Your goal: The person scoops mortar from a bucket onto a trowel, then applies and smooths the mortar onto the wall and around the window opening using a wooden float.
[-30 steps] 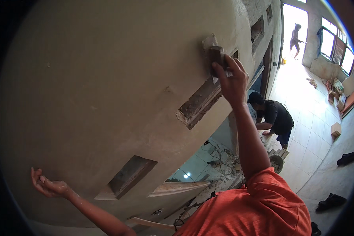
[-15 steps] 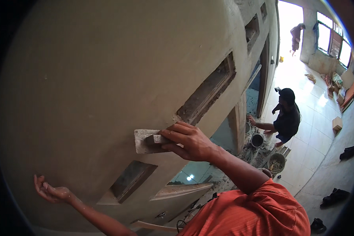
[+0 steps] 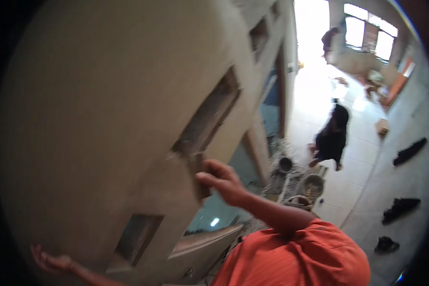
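Observation:
My right hand grips a plastering float, a small flat board with a handle. The float is tilted, seen nearly edge-on, at the plastered wall, just below the lower end of a long slanted opening. Motion blur hides whether its whole face touches the plaster. Down at the lower left, my left hand is raised in front of the wall, palm up, its fingers loosely apart and nothing in them. A smaller recess lies between my two arms.
A person in dark clothes is on the tiled floor to the right; another person is by the bright doorway. Buckets and rubble stand along the wall's foot. A box and dark items lie farther right.
My right hand has turned the float from flat to edge-on and moved it slightly right, below the opening. My left hand is lower. The view has shifted, and the nearby person has turned.

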`<state>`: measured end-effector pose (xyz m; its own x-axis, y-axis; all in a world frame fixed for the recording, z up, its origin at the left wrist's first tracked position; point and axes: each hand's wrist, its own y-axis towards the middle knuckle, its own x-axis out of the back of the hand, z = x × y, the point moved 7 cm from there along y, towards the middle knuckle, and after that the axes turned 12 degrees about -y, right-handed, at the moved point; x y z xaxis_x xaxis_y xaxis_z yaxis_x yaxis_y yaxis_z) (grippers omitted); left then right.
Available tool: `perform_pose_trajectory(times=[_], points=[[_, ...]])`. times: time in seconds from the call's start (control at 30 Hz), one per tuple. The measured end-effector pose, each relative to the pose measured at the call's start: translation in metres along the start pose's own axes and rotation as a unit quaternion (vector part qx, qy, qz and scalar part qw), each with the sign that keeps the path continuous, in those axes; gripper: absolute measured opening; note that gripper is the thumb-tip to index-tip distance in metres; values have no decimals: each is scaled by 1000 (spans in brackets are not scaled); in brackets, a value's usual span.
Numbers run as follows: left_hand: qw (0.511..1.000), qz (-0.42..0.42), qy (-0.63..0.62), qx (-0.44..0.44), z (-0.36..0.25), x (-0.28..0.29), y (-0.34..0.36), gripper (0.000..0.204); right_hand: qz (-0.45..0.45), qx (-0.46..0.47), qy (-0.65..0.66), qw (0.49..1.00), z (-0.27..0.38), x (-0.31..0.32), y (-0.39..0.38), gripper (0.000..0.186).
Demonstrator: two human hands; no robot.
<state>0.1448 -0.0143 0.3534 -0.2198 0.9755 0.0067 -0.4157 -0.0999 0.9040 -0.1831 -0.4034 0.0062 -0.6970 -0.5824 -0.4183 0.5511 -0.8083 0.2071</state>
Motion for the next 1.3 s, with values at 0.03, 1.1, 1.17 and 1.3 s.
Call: perform_pose_trajectory(times=[0.03,1.1,1.17,1.3], points=[[995,-46,-80,33,-3,-7,-7,39,7,-18,-2,1000,-6,-6,-9,37],[987,-70,-86,113,-41,-19,11,38,-142,526,-481,686,31,-79,7,45],[990,-56,-75,110,-38,-18,9,39,-145,534,-473,685,37,-80,15,47],[988,-60,-65,128,-32,-15,6,39,-258,480,-484,684,70,-42,51,50]])
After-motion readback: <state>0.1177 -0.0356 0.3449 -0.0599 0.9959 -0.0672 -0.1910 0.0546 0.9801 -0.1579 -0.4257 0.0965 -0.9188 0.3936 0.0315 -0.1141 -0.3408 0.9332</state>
